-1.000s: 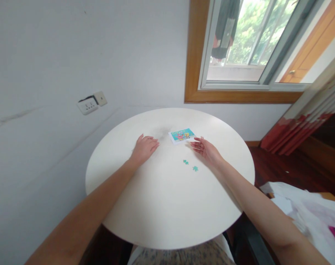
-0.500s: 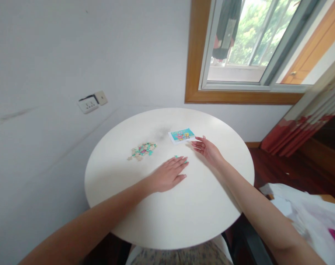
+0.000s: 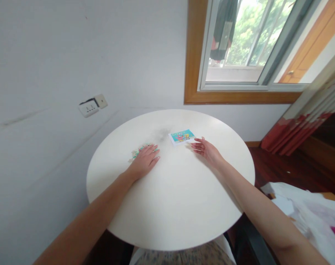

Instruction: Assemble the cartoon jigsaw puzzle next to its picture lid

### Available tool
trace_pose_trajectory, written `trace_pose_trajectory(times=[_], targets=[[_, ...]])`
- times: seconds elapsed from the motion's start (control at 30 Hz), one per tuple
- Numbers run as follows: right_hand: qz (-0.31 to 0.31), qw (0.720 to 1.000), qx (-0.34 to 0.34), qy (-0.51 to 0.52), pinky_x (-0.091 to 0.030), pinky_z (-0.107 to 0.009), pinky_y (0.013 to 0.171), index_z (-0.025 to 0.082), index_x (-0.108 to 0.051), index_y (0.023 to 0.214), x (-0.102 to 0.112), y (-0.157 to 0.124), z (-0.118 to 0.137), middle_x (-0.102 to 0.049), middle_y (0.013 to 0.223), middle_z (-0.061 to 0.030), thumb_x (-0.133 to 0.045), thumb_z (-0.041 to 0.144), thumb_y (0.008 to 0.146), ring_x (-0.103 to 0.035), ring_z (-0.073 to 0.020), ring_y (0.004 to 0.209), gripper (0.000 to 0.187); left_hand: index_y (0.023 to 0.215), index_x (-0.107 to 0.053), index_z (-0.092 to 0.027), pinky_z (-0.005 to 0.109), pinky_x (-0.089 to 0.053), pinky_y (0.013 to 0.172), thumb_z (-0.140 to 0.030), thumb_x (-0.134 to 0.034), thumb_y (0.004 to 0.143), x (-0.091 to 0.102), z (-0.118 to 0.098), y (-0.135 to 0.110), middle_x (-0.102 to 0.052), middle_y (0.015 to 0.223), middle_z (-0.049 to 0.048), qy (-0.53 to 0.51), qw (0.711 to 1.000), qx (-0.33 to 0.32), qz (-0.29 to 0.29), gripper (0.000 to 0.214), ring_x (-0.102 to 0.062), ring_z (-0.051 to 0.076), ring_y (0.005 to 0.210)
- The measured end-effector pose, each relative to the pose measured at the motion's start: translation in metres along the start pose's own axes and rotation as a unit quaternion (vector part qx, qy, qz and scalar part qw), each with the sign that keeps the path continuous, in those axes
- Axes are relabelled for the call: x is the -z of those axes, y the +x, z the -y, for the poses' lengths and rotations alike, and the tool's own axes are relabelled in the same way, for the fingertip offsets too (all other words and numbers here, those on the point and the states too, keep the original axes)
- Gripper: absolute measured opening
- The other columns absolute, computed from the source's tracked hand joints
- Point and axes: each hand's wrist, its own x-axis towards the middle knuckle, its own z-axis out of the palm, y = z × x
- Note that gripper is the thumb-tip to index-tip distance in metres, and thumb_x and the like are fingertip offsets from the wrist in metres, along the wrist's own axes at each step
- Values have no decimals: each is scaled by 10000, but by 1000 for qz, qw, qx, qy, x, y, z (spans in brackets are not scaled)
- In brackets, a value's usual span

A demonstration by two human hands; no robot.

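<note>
My left hand [image 3: 144, 161] lies flat, palm down, fingers stretched out, on a small heap of jigsaw pieces [image 3: 135, 152] at the left middle of the round white table [image 3: 178, 206]. Most of the heap is hidden under it. My right hand [image 3: 205, 149] rests on its edge with fingers extended, just right of and below a small picture card [image 3: 181, 136] with cartoon figures on blue. It touches nothing else that I can see.
A white wall with a socket plate [image 3: 91, 105] stands to the left. A wood-framed window [image 3: 239, 55] is behind the table. Red-and-white fabric [image 3: 302, 121] leans at the right. White cloth or paper [image 3: 308, 213] lies at the lower right.
My left hand swept right to the two loose teal pieces, then back left onto the heap. Those two pieces are gone from the table's middle. My right hand stayed put.
</note>
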Motion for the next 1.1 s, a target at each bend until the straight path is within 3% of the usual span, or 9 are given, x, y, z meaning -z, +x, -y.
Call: trace_pose_trajectory(times=[0.07,0.13,0.17,0.23,0.3,0.4,0.47,0.6,1.1], targets=[[-7,997,35,-63,-500,-343,881,200,-644,1020,1,-1,-1,-707,989,-77,-481,502,879,-658,-189,939,371,1277,-543,-145,453,-238,1150,-416,-281,965,4,-6,2,-434,1437,110,7,1000,0,-21,490,-325,239,1361],[-12,975,104,-194,-429,-410,995,215,-661,1034,1,-4,-2,-683,1096,-84,-507,501,860,-602,-218,1083,369,1289,-531,-135,439,-239,1151,-394,-296,962,8,-19,5,-418,1446,124,7,999,6,-46,479,-317,244,1365],[-11,950,138,-281,-361,-457,1055,232,-666,1057,0,-8,-3,-648,1188,-82,-514,494,858,-537,-238,1185,363,1313,-509,-142,445,-236,1150,-385,-305,960,10,-28,7,-398,1459,123,5,998,13,-58,474,-301,251,1373],[-1,868,174,-465,-182,-562,1119,283,-639,1158,-5,-19,-6,-495,1398,-57,-501,496,866,-314,-278,1372,387,1364,-455,-181,468,-224,1148,-387,-314,958,11,-51,9,-356,1489,103,5,997,30,-68,477,-250,265,1396],[17,778,142,-612,-43,-670,1081,336,-493,1338,-14,-34,-12,-243,1546,-28,-443,555,877,-77,-318,1441,513,1396,-413,-232,497,-218,1137,-420,-307,959,7,-75,7,-318,1512,80,5,997,55,-57,487,-230,284,1403],[84,682,64,-724,-12,-725,1030,298,-274,1472,-26,-56,-23,-70,1576,-85,-313,673,865,15,-357,1437,715,1398,-400,-307,579,-189,1107,-512,-317,941,-5,-101,1,-323,1512,67,1,996,89,-24,507,-251,324,1390],[96,650,65,-751,8,-735,1016,289,-223,1488,-30,-66,-27,-34,1575,-101,-287,700,854,36,-363,1435,758,1396,-397,-327,624,-156,1089,-544,-311,933,-13,-108,-3,-343,1501,73,-1,995,100,-15,519,-261,343,1381],[100,648,88,-750,7,-729,1019,294,-224,1488,-30,-71,-27,-33,1573,-97,-260,706,856,31,-359,1437,755,1400,-387,-343,633,-119,1089,-560,-287,933,-20,-107,-6,-345,1501,71,-2,995,99,-22,525,-248,338,1387],[84,646,102,-752,11,-692,1052,308,-233,1484,-27,-70,-30,-44,1574,-79,-254,710,855,-4,-354,1439,747,1391,-411,-312,605,-148,1098,-552,-298,933,-12,-107,-3,-347,1499,78,0,995,97,1,530,-264,311,1389]])
